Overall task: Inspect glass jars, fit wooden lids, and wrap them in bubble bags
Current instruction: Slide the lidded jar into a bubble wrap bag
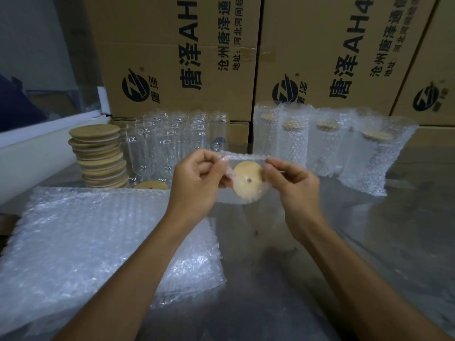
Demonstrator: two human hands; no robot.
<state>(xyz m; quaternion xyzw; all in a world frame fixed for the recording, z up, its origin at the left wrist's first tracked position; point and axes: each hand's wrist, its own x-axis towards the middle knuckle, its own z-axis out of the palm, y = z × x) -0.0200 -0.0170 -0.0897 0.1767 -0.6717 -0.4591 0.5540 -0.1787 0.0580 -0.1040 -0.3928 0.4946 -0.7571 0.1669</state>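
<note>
Done: four wrapped lidded jars (327,141), 2 o'clock
Hands: left hand (197,178), right hand (293,183) pinching clear bubble bag (243,159) over round wooden lid (247,179)
Left: bare glass jars (172,141); lid stack (101,156), 10 o'clock

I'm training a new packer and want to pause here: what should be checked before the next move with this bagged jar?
1. Lid on the jar: ok. The wooden lid shows inside the bubble bag.
2. Both hands on the bag mouth: ok. The left hand and the right hand each pinch an upper edge.
3. Bag mouth folded shut: not ok, it is open above the lid.
4. Jar free of cracks: cannot tell through the bubble wrap.
5. Room beside the wrapped jars: ok, bare table shows in front of them.
6. Supplies left: ok. A lid stack, bare jars and a bag pile remain.
</note>
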